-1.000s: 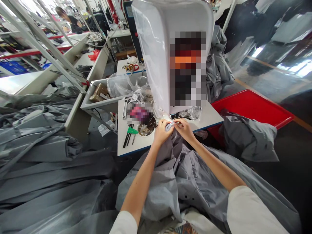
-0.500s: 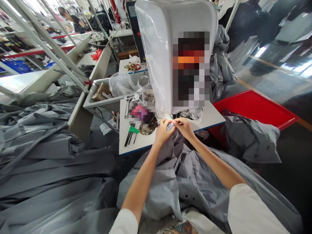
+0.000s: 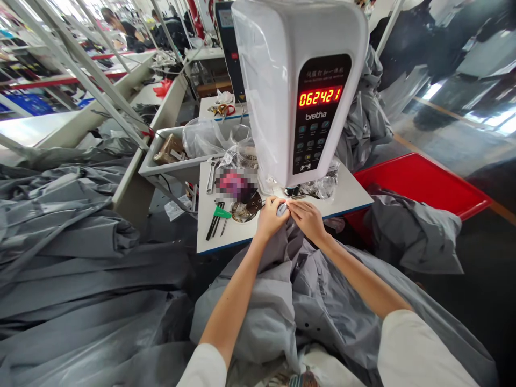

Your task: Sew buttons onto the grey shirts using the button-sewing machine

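Observation:
A white button-fastening machine (image 3: 266, 97) with a lit red number display stands over the front of a white worktable (image 3: 342, 193). Just below its head, my left hand (image 3: 273, 219) pinches the edge of a piece of grey fabric (image 3: 274, 301) between thumb and fingers. Beside it, my right hand (image 3: 308, 219) has its fingers together, rather straight, with the fingertips on the same edge close to the left fingers. From there the fabric hangs down over my lap in folds. My fingers cover the exact spot under the machine's head.
On the table's left lie a wrench (image 3: 210, 176), a green-held hex key set (image 3: 221, 214) and a bowl of small metal parts (image 3: 245, 211). Grey fabric piles (image 3: 80, 279) fill the left. A red tray (image 3: 427, 183) stands right. A person (image 3: 124, 29) sits far back.
My right hand's fingers have straightened and lie flatter beside the fabric edge. My left hand keeps its pinch almost in place. The view has shifted slightly.

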### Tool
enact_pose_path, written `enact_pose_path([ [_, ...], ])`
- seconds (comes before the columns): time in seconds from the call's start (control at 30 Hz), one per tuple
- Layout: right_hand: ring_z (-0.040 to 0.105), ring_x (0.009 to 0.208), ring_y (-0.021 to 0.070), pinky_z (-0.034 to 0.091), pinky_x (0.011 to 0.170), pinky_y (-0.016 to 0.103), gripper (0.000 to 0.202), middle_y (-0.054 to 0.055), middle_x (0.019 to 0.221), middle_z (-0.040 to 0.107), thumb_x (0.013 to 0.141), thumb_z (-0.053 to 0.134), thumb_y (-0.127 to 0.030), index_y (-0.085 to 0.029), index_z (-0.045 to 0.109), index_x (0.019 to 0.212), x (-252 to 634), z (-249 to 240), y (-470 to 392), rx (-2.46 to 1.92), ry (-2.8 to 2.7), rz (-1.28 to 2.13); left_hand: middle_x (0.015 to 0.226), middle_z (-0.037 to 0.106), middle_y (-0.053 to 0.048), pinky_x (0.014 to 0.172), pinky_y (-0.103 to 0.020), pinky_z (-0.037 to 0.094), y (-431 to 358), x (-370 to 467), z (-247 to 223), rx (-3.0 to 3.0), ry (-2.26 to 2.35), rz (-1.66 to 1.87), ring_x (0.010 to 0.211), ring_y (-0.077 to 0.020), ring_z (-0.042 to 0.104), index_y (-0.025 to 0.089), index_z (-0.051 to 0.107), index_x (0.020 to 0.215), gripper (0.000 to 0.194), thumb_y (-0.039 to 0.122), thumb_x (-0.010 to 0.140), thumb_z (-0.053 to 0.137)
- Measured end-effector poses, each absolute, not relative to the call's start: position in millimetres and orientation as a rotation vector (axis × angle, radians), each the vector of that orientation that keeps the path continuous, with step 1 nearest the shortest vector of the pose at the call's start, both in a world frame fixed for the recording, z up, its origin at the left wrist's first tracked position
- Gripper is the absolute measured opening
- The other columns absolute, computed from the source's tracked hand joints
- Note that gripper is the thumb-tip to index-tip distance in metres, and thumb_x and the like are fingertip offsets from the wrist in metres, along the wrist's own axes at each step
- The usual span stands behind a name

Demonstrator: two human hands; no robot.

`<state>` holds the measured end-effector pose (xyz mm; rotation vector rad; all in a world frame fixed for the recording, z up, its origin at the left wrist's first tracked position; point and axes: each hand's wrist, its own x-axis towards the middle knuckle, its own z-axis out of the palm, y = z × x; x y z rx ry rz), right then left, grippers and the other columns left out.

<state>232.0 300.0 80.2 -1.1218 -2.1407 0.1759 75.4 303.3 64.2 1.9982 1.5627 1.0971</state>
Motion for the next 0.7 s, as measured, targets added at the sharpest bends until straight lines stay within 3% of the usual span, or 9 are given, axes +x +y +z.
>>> enact_pose_path([
  [0.23,0.059,0.109,0.0211,0.046,0.095,0.039,0.032,0.008,0.119,0.066,0.096,0.041,-0.026,-0.019,0.066,0.115,239.0,78.2,299.6,-1.081,-2.252,0.047,0.112,0.051,-0.006,0.095,-0.031,0.046,303.1,75.5,65.4,2.003,1.567,1.092,0.104,-0.0188,0.058,0.022,0.06,0.109,0.028,0.028,0.081,0.057],
  [0.5,0.059,0.103,0.0226,0.046,0.093,0.042,0.031,0.009,0.115,0.066,0.093,0.042,-0.02,-0.02,0.065,0.114,234.6,88.6,303.5,-1.09,-2.279,0.084,0.113,0.051,-0.006,0.095,-0.032,0.046,303.0,76.2,66.5,1.989,1.584,1.063,0.104,-0.0193,0.059,0.023,0.06,0.109,0.029,0.028,0.08,0.058],
  [0.7,0.057,0.111,0.0231,0.045,0.094,0.042,0.031,0.008,0.121,0.062,0.091,0.042,-0.019,-0.025,0.065,0.112,241.7,87.1,287.2,-1.096,-2.072,0.063,0.117,0.05,-0.007,0.096,-0.033,0.046,303.0,75.6,65.3,2.016,1.588,1.062,0.105,-0.0207,0.058,0.023,0.06,0.112,0.032,0.033,0.081,0.059],
])
